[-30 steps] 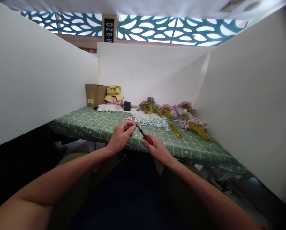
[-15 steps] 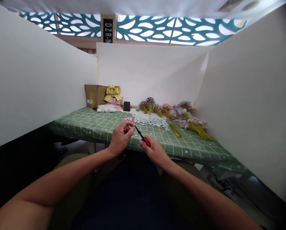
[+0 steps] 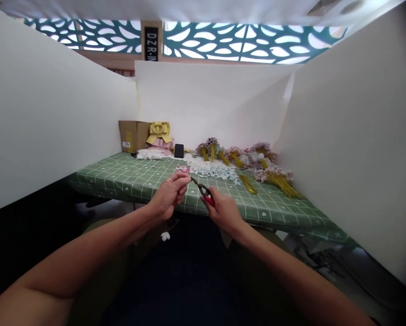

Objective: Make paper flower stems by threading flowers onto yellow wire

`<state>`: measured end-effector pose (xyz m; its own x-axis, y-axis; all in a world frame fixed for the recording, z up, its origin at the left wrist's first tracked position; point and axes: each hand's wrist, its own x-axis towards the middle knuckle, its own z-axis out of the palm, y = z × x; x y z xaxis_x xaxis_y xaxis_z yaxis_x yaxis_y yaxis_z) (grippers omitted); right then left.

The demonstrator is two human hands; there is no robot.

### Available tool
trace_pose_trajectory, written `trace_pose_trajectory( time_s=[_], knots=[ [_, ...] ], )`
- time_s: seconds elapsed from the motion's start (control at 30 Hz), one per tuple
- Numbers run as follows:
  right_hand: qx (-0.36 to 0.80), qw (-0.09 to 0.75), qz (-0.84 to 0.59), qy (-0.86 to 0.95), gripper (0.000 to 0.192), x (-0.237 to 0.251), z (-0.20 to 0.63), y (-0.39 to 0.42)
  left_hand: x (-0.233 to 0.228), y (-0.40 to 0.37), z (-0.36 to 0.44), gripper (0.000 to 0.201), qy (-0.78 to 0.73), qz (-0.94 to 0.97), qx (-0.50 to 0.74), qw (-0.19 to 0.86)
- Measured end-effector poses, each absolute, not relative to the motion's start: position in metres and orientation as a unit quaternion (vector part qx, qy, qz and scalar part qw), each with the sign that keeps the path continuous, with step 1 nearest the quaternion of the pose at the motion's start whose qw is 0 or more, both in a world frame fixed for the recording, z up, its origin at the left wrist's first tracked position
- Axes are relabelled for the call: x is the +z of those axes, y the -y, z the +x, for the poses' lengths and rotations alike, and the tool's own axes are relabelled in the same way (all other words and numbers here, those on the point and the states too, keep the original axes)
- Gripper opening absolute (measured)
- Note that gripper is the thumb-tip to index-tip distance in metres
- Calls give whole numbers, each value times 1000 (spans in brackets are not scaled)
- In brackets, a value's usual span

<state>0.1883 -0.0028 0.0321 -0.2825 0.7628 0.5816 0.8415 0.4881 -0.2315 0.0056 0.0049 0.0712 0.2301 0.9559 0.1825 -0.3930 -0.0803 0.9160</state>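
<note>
My right hand (image 3: 226,209) grips red-handled pliers (image 3: 205,191), whose handles are spread apart and whose jaws point up and to the left. The tip of the jaws meets the fingertips of my left hand (image 3: 169,194). Those fingers are pinched together, and whatever lies between them is too small to make out. Below my left wrist, in front of the dark clothing, shows a small white flower (image 3: 165,236); whether a thread or wire holds it there, I cannot tell.
Loose white and pale blue flowers (image 3: 216,171) lie on the green checked tablecloth (image 3: 135,181). Behind and to the right are bunches of yellow-stemmed beads (image 3: 281,181). A cardboard box (image 3: 133,136), yellow bow (image 3: 159,131) and black phone-like object (image 3: 179,151) stand at the back. White panels enclose the table.
The pliers' handles have spread apart in my right hand. My left hand has turned, its fingers closing tighter. The white flower has come into view below it.
</note>
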Motion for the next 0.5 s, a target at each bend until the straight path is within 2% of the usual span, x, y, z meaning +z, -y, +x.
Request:
trace_pose_trajectory(
  time_s=[0.13,0.27,0.37,0.5],
  knots=[
    [-179,289,-462,819,22,43,207,-4,86,-9,-9,16,-287,504,428,693],
    [-225,268,-440,827,30,58,221,-5,92,-13,-17,15,-294,536,351,709],
    [-182,282,-423,842,28,65,220,-1,91,-11,-16,15,-274,544,379,697],
    [-19,336,-392,856,26,70,213,7,90,-6,-13,16,-247,553,420,676]
  ],
)
